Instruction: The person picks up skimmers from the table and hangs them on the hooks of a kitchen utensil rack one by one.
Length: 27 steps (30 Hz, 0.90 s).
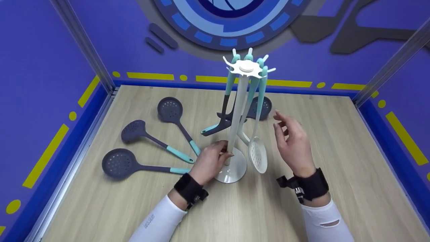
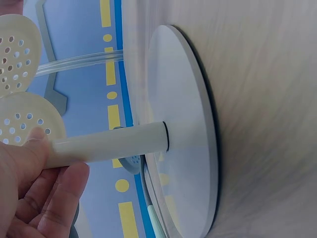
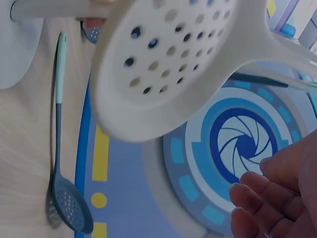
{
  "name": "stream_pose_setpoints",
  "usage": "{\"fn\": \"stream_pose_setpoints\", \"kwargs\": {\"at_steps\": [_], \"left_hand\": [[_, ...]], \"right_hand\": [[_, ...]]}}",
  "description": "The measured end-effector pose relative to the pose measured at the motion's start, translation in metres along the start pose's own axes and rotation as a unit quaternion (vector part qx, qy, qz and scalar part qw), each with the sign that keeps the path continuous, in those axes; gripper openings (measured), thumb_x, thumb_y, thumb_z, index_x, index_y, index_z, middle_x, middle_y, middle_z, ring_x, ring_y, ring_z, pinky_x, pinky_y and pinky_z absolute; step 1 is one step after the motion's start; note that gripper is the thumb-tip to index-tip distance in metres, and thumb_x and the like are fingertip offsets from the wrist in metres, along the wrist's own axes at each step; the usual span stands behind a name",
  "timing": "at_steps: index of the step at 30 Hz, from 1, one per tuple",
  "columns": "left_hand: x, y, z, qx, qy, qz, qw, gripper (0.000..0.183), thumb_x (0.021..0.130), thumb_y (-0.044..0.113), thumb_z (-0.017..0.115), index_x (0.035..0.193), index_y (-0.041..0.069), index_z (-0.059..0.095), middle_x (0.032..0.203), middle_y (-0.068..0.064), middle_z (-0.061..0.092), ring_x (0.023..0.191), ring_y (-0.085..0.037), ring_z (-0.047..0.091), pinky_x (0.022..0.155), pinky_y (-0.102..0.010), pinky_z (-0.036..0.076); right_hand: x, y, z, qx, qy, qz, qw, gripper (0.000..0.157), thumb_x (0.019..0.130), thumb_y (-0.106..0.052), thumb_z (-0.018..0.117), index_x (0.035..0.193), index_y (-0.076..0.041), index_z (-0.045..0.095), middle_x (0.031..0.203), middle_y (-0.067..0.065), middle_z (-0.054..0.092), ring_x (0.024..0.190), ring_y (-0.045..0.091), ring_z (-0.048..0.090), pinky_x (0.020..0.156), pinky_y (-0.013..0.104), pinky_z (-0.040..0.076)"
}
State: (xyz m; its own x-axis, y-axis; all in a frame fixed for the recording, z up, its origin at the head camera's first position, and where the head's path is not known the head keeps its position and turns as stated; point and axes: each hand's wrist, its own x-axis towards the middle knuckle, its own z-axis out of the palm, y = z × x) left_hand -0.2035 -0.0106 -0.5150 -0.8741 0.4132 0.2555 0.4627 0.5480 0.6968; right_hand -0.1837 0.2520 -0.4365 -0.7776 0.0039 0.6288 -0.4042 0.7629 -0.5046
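Observation:
My left hand [image 1: 209, 162] grips the white pole [image 1: 237, 114] of a utensil stand low down, just over its round base [image 1: 231, 173]. In the left wrist view, thumb and fingers close around that pole [image 2: 116, 144]. A white skimmer [image 1: 258, 156] with a mint handle hangs from the stand's right side, another pale utensil behind it. Dark utensils with mint handles [image 1: 230, 82] hang at the back and left. My right hand [image 1: 295, 144] hovers right of the white skimmer, fingers loosely bent, holding nothing. The right wrist view shows it apart from the skimmer [image 3: 148, 121].
Three dark utensils lie left of the stand: a skimmer [image 1: 170, 108] at the back, a perforated turner-like one [image 1: 132, 131], and a skimmer [image 1: 118, 163] in front. Another dark skimmer [image 1: 264, 107] lies behind the stand. Blue walls [image 1: 33, 84] enclose the wooden table [image 1: 352, 151].

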Motion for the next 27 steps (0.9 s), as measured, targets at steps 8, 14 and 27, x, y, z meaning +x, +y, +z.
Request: {"fn": "stream_pose_setpoints", "kwargs": {"at_steps": [8,14,27], "left_hand": [[0.0,-0.001,0.002,0.014,0.005,0.012,0.9998,0.023,0.103,0.033,0.066,0.118,0.015,0.067,0.109,-0.001,0.076,0.093,-0.01,0.07,0.075,-0.025,0.057],[0.0,-0.001,0.001,0.001,0.005,0.007,1.0,0.022,0.102,0.03,0.068,0.119,0.016,0.068,0.112,-0.002,0.076,0.097,-0.011,0.071,0.077,-0.026,0.058],[0.001,-0.001,0.001,0.001,0.007,0.009,0.9999,0.022,0.102,0.03,0.068,0.118,0.015,0.068,0.11,-0.002,0.076,0.096,-0.012,0.071,0.077,-0.025,0.058]], "right_hand": [[0.001,0.021,0.002,-0.015,-0.012,0.017,1.0,0.037,0.104,-0.006,0.063,0.141,-0.003,0.061,0.129,0.015,0.069,0.115,0.029,0.065,0.089,0.031,0.052],[0.009,0.039,0.009,-0.044,-0.048,0.011,0.998,0.038,0.102,-0.006,0.065,0.14,-0.002,0.061,0.13,0.019,0.067,0.122,0.036,0.062,0.101,0.049,0.052],[0.038,0.086,0.037,-0.149,-0.164,-0.059,0.973,0.042,0.097,-0.004,0.07,0.139,0.0,0.062,0.128,0.023,0.067,0.122,0.043,0.062,0.106,0.061,0.048]]}}
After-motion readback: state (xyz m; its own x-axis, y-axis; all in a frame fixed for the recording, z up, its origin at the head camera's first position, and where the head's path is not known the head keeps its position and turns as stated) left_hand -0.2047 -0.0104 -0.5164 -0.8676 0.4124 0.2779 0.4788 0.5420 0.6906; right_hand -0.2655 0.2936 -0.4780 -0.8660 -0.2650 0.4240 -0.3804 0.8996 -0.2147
